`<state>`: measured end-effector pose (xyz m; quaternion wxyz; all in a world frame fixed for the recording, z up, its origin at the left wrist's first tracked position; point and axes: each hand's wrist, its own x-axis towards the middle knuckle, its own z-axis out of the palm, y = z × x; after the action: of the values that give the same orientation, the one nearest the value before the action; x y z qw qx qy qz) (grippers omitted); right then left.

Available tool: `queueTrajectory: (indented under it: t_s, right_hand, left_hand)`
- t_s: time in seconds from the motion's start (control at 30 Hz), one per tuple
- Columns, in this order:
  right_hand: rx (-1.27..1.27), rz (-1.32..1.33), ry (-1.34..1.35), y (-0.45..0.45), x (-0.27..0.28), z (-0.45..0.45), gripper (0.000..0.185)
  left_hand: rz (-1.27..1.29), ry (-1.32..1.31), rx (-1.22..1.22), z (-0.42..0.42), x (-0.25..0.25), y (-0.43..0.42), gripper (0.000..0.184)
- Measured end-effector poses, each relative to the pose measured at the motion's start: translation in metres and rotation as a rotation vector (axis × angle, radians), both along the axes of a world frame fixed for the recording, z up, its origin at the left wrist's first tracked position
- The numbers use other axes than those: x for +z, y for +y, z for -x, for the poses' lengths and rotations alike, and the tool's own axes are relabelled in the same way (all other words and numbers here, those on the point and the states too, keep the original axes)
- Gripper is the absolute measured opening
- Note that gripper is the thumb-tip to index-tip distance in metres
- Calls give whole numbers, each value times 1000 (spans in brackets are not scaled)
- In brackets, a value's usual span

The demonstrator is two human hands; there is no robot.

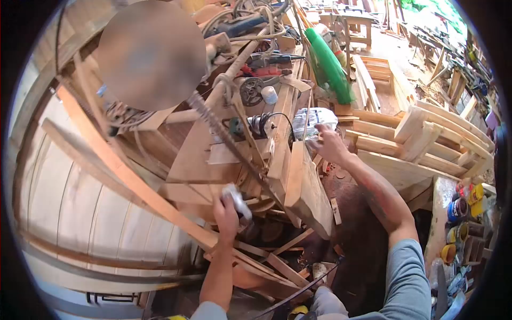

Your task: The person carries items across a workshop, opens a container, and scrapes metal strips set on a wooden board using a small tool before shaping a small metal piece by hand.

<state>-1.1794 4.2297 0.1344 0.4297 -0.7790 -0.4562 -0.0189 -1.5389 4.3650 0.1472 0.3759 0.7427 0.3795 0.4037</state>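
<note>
My left hand [227, 217] is closed around a grey-white object [238, 200], too smeared by motion to name, beside the wooden bench. Over the thick planks, my right hand [329, 145] has its fingers bent at the lower edge of a white plastic-wrapped bundle [314, 121]. Whatever sits between those fingers is hidden. Just below that hand, a thick wooden board [310, 197] stands with its end toward me. A green power tool [237, 127] with a dark cord lies on the bench to the left of the bundle.
A long, curved wooden strip [133, 184] crosses the left side. Stacked wooden frame pieces [426, 136] stand at the right, with paint cans [457, 209] below them. A rolled green sheet [329, 66] leans at the back. Wood offcuts [285, 266] litter the floor near my feet.
</note>
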Motion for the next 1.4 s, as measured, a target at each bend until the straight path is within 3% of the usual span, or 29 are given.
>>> queueTrajectory:
  t_s: [0.03,0.07,0.1,0.17,0.2,0.23,0.3,0.37,0.43,0.5,0.57,0.6,0.7,0.77,0.8,0.83,0.9,0.97,1.0,1.03,1.1,1.13,1.17,1.2,1.23,1.27,1.3,1.33,1.4]
  right_hand:
    - [-4,9,9,23,3,-8,58]
    - [-3,5,-1,44,9,-16,60]
    - [-3,-2,-10,65,12,-25,62]
    - [-29,-72,-32,109,7,-48,63]
    - [-53,-141,-65,131,6,-57,63]
    - [-55,-148,-53,152,6,-66,63]
    - [-56,-76,-29,195,7,-84,63]
    - [-52,-56,-12,238,4,-101,65]
    - [-134,-2,12,284,2,-115,67]
    - [-182,43,37,317,-9,-124,69]
    - [-193,190,-5,348,-25,-131,60]
    - [-124,197,136,361,-34,-137,63]
    - [-166,184,137,360,-32,-140,47]
    - [-56,160,344,340,-20,-153,47]
    - [-147,100,507,340,-22,-170,51]
    - [-248,-47,605,318,-20,-180,60]
    - [-535,-274,183,262,-25,-188,72]
    - [-456,-475,-140,164,-7,-157,61]
    - [-355,-358,-275,109,-4,-134,54]
    - [-79,-227,250,65,-57,-142,61]
    - [168,-30,-429,-67,-7,-74,58]
    - [100,90,-520,-121,15,-53,55]
    - [-147,-1,-56,-176,14,-41,58]
    - [-473,-264,413,-213,40,-19,58]
    - [-854,-382,105,-256,33,-12,53]
    - [-864,-206,-227,-298,24,12,55]
    - [-709,-33,53,-330,26,50,61]
    - [-552,244,109,-348,55,95,65]
    - [-463,257,-168,-393,40,139,62]
  left_hand:
    - [191,-137,41,-33,12,21,28]
    - [389,-442,-27,-58,-8,58,28]
    - [489,-507,77,-75,-32,94,34]
    - [-330,59,-1,-83,-142,181,42]
    - [-125,401,291,-99,-156,214,35]
    - [-126,532,432,-118,-149,176,42]
    - [62,406,199,-105,-187,208,38]
    - [-41,358,164,-132,-103,125,35]
    - [-669,503,484,-135,-132,134,28]
    - [-352,642,467,-133,-128,136,29]
    - [-469,609,465,-135,-127,137,29]
    - [-436,603,433,-135,-124,136,28]
    - [-438,596,410,-136,-121,134,27]
    - [-446,551,392,-134,-125,135,27]
    - [-433,538,381,-137,-125,133,27]
    - [-412,532,393,-140,-120,131,26]
    - [-379,517,388,-139,-116,127,26]
    - [-573,630,570,-142,-133,134,26]
    - [-1039,561,754,-144,-163,149,27]
    - [-911,757,488,-133,-148,140,23]
    - [-660,754,346,-116,-208,176,20]
    - [-645,733,348,-119,-200,174,20]
    - [-521,626,308,-128,-193,174,24]
    - [-395,520,278,-136,-182,176,27]
    - [-271,411,252,-137,-175,181,31]
    - [-249,396,280,-132,-165,189,31]
    - [-426,577,243,-123,-168,206,36]
    - [-611,753,200,-122,-162,213,42]
    - [-265,244,336,-116,-86,154,41]
